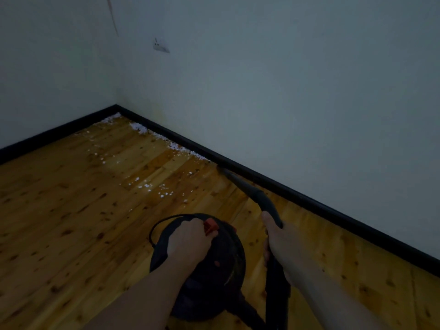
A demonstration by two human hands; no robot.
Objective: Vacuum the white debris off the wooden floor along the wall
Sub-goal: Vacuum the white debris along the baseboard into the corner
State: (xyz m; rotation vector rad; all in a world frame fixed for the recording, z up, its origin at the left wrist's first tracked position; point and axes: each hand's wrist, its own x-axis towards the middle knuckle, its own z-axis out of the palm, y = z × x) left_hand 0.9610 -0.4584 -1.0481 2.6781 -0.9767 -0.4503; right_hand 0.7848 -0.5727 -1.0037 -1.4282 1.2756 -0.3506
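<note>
The black baseboard (273,184) along the right-hand wall (285,91) serves as the line to read everything from. White debris (145,129) lies in a thin band right against it, running from the room corner toward the viewer, with looser flecks scattered farther out on the wooden floor (71,210), well away from the baseboard. The black nozzle (238,182) of the vacuum slants down so that its tip sits just beside the baseboard, at the near end of that band (whether the tip touches the boards cannot be told in this dim light). The right hand (278,236) is wrapped around the nozzle's curved rear end, fingers curled about it, a short way out from the baseboard. Farther from the baseboard stands the round black vacuum canister (223,265), and the left hand (188,239) grips the handle on its top, fist closed, beside an orange-red switch (210,226). A white wall outlet (161,45) sits high above the baseboard near the corner.
</note>
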